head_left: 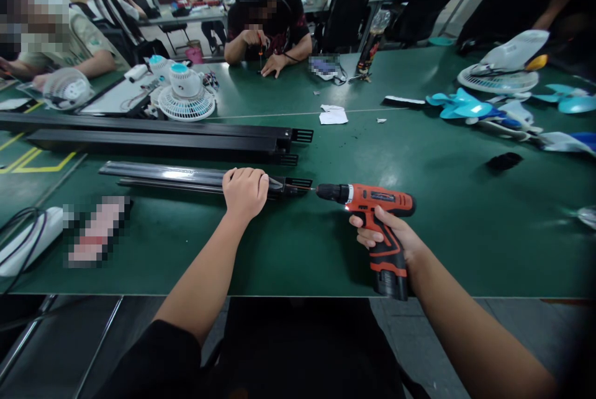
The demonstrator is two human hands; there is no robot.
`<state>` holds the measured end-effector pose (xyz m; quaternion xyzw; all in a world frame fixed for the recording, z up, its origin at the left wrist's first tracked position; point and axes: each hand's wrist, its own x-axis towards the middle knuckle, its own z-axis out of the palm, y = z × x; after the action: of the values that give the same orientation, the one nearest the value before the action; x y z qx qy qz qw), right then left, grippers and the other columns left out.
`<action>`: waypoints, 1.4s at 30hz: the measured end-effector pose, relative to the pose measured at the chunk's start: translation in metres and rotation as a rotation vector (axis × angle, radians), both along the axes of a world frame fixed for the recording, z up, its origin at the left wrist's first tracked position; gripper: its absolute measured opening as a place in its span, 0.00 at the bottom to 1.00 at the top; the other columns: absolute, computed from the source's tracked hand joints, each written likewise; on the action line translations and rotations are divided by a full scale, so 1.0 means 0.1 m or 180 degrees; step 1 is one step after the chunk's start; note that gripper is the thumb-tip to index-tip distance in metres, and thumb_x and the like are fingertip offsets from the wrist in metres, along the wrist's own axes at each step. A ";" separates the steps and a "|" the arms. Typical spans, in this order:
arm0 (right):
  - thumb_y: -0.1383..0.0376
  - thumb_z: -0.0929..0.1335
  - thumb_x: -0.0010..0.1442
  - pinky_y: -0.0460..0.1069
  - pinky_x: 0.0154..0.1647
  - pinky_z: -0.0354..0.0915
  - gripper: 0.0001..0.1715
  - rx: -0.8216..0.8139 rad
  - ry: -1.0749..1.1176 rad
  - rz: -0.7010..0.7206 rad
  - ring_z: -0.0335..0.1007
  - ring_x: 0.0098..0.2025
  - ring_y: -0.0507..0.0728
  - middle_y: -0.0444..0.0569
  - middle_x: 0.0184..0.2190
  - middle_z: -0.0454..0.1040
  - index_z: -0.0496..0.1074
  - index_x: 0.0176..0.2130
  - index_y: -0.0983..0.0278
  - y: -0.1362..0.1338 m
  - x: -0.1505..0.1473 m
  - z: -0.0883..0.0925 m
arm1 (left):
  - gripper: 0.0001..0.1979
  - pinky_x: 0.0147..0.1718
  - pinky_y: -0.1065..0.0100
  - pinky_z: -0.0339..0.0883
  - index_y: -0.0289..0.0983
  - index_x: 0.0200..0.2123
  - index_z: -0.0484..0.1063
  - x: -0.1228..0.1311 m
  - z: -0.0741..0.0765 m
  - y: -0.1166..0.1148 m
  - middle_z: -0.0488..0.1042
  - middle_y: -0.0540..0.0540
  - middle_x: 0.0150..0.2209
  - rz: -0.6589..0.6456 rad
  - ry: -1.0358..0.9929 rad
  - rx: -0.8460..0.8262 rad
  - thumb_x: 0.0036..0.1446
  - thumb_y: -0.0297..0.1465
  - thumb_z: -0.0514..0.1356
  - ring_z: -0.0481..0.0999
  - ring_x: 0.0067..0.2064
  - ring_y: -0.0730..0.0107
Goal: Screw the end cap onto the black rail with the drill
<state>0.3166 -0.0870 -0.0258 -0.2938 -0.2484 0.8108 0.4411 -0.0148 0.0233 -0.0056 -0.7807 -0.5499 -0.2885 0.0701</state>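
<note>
My right hand (386, 231) is wrapped round the grip of an orange and black cordless drill (379, 197), its small light glowing. The drill points left, and its thin bit reaches the slotted end piece (298, 184) of a long glossy black profile (172, 172). Whether the bit touches the end piece, I cannot tell. My left hand (246, 191) lies closed over the profile near that same end, holding it on the green table. What the fingers do on its far side is hidden.
Two more long black profiles (158, 141) lie just beyond. White fan parts (186, 92) stand behind them, and blue fan blades (459, 104) lie at the right. A blurred phone-like object (100, 228) and a white device (35, 241) sit left. Across the table a person (267, 20) holds a screwdriver.
</note>
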 end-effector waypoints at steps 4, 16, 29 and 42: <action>0.51 0.76 0.61 0.44 0.24 0.67 0.20 -0.0049 0.0009 0.0075 0.48 0.21 0.47 0.41 0.26 0.65 0.73 0.41 0.64 0.00 0.00 0.02 | 0.22 0.59 0.52 0.57 0.41 0.40 0.80 0.00 0.02 0.00 0.83 0.44 0.42 -0.0001 0.0011 -0.0024 0.73 0.37 0.46 0.79 0.47 0.55; 0.50 0.77 0.60 0.41 0.24 0.66 0.22 -0.0054 0.0047 0.0177 0.49 0.21 0.47 0.37 0.20 0.58 0.73 0.39 0.64 0.01 0.01 0.02 | 0.23 0.59 0.51 0.57 0.42 0.41 0.80 0.00 0.02 0.00 0.83 0.44 0.42 -0.0003 0.0014 -0.0054 0.73 0.37 0.45 0.79 0.47 0.55; 0.52 0.77 0.59 0.43 0.23 0.68 0.21 -0.0032 -0.0033 -0.0035 0.46 0.20 0.45 0.43 0.30 0.69 0.71 0.39 0.63 0.01 -0.02 0.03 | 0.24 0.59 0.51 0.57 0.42 0.41 0.81 0.00 0.03 -0.01 0.83 0.44 0.43 0.0012 0.0009 -0.0100 0.73 0.38 0.45 0.79 0.47 0.55; 0.51 0.76 0.60 0.43 0.23 0.67 0.20 0.0014 -0.0141 -0.0038 0.47 0.21 0.45 0.45 0.33 0.70 0.72 0.40 0.63 0.00 -0.01 0.02 | 0.23 0.59 0.52 0.57 0.42 0.40 0.80 0.01 0.03 -0.01 0.83 0.44 0.42 0.0015 0.0036 -0.0076 0.73 0.37 0.45 0.79 0.48 0.55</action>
<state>0.3155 -0.0866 -0.0243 -0.3122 -0.2581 0.8009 0.4409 -0.0143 0.0227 -0.0030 -0.7818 -0.5547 -0.2773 0.0646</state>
